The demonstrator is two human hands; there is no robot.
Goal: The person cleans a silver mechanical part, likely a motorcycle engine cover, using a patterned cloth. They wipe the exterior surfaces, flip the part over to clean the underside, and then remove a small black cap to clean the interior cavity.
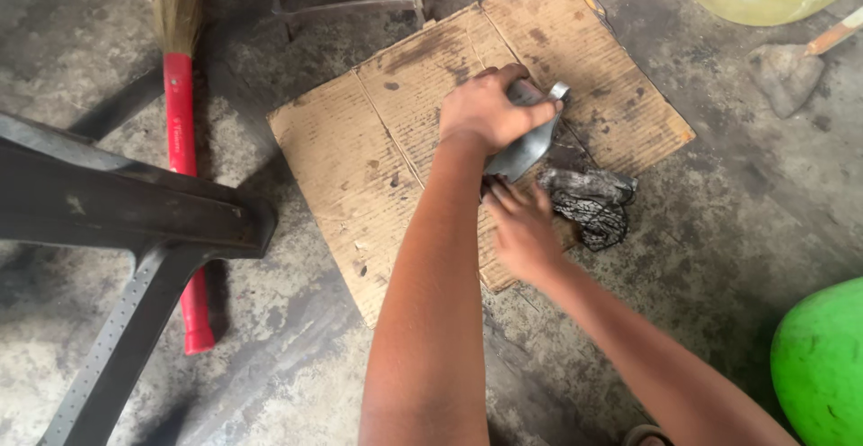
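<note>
Over the cardboard sheet (378,140) our left hand (490,109) clenches a grey metal part (530,145), right hand (521,230) fingertips pressing its lower edge, grip unclear.

Dull grey metal part (530,140), stained corrugated cardboard (378,149), rough concrete floor (737,194), possibly knitted black cloth (593,212)

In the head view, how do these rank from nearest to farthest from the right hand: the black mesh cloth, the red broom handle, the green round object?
From the right hand:
1. Black mesh cloth, just beside its fingers.
2. Green round object, lower right corner.
3. Red broom handle, far left.
</note>
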